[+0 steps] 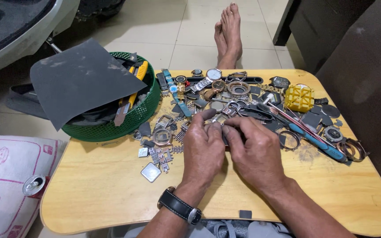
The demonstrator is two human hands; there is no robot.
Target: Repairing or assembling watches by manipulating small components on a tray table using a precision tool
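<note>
Small metal watch part (224, 118) pinched between both hands over the middle of the wooden bench (111, 194); mostly hidden by fingers, exact kind not to be told. Left hand (203, 147) closed on the part from the left, thumb and forefinger tips pressed to it, black-strapped wristwatch (179, 206) on the wrist. Right hand (254, 152) closed on the same part from the right, fingertips meeting those of the left.

Just beyond the hands, a dense scatter of watch pieces: a silver watch with metal bracelet (209, 78), a round bezel ring (238, 88), loose bracelet links (160, 155), a rose-coloured watch case (162, 137), a square silver case back (151, 172). To the right, a yellow plastic case holder (299, 98), a blue-handled tool (315, 141) lying slantwise, and copper-toned rings (353, 150) near the bench edge.

At far left of the bench, a green mesh basket (124, 121) with a yellow-handled cutter (133, 88) and a dark sheet of sandpaper (78, 79) draped over it. Off the bench at left, a drink can (34, 185) on a white printed cushion (3, 176). Bare feet (229, 33) on the tiled floor beyond.
</note>
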